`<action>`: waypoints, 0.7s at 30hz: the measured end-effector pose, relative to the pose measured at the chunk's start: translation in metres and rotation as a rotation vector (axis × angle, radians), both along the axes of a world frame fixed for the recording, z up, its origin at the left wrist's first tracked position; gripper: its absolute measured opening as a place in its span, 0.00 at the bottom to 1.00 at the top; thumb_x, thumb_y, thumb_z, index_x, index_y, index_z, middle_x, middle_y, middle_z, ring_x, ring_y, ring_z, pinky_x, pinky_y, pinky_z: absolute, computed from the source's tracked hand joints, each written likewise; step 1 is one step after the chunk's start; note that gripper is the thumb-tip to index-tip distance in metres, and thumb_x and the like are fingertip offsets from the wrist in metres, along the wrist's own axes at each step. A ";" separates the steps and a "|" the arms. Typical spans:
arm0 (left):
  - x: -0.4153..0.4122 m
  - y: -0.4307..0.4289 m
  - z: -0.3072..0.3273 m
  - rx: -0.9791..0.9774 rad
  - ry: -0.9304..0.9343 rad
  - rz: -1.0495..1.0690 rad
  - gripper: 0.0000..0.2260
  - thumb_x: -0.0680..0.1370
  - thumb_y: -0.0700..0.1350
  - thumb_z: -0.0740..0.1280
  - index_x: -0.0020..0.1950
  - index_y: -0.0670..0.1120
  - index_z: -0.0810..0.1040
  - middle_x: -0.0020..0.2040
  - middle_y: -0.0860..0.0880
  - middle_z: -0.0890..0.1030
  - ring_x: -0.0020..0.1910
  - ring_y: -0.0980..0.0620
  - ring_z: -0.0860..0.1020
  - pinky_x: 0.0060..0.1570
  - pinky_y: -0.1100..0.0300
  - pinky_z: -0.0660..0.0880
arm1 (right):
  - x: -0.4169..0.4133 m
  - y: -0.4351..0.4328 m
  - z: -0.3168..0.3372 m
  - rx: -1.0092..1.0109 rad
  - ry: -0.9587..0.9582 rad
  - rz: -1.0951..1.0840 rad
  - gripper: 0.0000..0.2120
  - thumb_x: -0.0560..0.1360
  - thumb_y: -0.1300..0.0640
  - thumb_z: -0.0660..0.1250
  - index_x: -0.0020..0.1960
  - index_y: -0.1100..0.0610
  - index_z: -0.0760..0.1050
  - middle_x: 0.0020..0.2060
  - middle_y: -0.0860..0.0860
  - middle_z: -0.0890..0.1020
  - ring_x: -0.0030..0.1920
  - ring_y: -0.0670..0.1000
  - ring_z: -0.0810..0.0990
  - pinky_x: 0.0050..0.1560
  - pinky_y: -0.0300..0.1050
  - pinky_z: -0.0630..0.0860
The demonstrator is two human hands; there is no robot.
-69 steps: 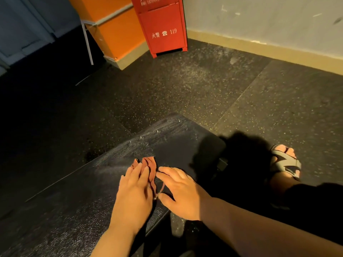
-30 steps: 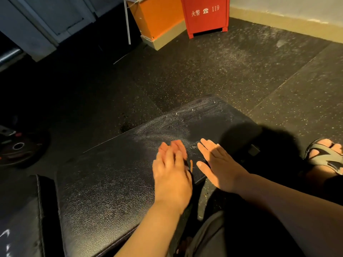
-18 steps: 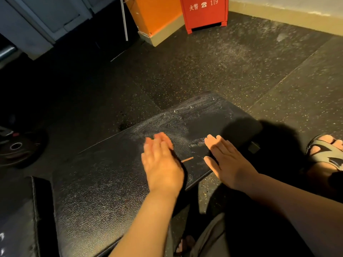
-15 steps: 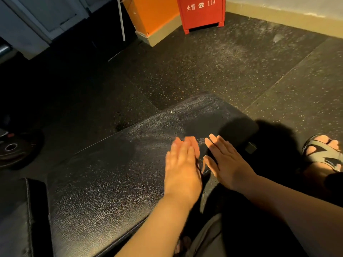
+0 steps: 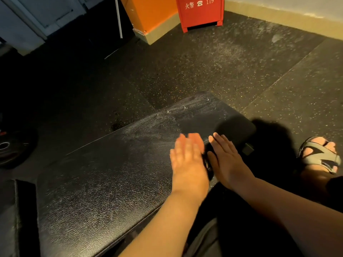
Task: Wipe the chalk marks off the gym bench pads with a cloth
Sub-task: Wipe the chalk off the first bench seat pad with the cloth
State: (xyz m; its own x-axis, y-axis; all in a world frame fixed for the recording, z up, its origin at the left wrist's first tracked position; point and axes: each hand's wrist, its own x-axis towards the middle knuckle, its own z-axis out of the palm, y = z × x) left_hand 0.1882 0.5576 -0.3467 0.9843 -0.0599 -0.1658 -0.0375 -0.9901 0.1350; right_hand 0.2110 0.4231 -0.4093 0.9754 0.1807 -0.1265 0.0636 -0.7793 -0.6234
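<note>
Your left hand (image 5: 187,160) lay palm down on the black padded table (image 5: 104,186), fingers straight and close together, though it was blurred. Your right hand (image 5: 225,161) lay flat just beside it, fingers also straight, at the table's near edge close to the right end. The two hands were side by side and almost touching, and neither was curled round anything. I could not see the cloth plainly. A small dark scrap showed in the gap between the hands, but I could not tell what it was, nor what your left palm covered.

Chalk marks (image 5: 172,115) hazed the table beyond your fingertips, as pale smears running along the far edge toward the far right corner, with a few white specks among them. The left half of the table looked darker and shinier. A second pad (image 5: 8,216) sat just off the table's left end.

Your sandal (image 5: 322,156) stood on the speckled rubber floor (image 5: 213,67) off the right end. A weight plate (image 5: 8,148) lay on the floor well to the left. A red cabinet (image 5: 201,14) and an orange box (image 5: 148,12) stood far back by the wall.
</note>
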 end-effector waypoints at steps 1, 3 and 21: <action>-0.003 0.001 -0.001 -0.025 0.020 -0.104 0.32 0.82 0.45 0.57 0.82 0.47 0.46 0.82 0.46 0.43 0.80 0.44 0.35 0.78 0.44 0.42 | 0.001 0.000 -0.001 0.000 0.008 0.003 0.39 0.76 0.36 0.37 0.81 0.54 0.56 0.81 0.50 0.53 0.81 0.49 0.44 0.78 0.44 0.39; -0.003 0.021 -0.002 -0.082 0.021 -0.237 0.29 0.84 0.47 0.55 0.83 0.50 0.48 0.83 0.50 0.47 0.81 0.48 0.40 0.79 0.48 0.46 | 0.001 0.000 -0.001 -0.005 0.005 0.017 0.39 0.76 0.37 0.36 0.81 0.54 0.57 0.81 0.51 0.53 0.81 0.50 0.45 0.78 0.45 0.40; -0.003 0.032 0.010 -0.574 0.102 0.042 0.26 0.83 0.56 0.51 0.81 0.61 0.48 0.80 0.56 0.59 0.78 0.53 0.59 0.76 0.49 0.60 | 0.003 0.032 0.044 0.366 -0.056 0.183 0.24 0.83 0.47 0.53 0.75 0.57 0.68 0.72 0.55 0.70 0.73 0.52 0.68 0.75 0.43 0.61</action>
State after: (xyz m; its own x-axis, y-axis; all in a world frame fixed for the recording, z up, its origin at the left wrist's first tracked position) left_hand 0.1853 0.5893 -0.3364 0.9685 -0.1291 -0.2129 0.0420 -0.7580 0.6509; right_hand 0.2144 0.4548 -0.3654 0.9266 0.3748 0.0308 0.2223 -0.4799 -0.8487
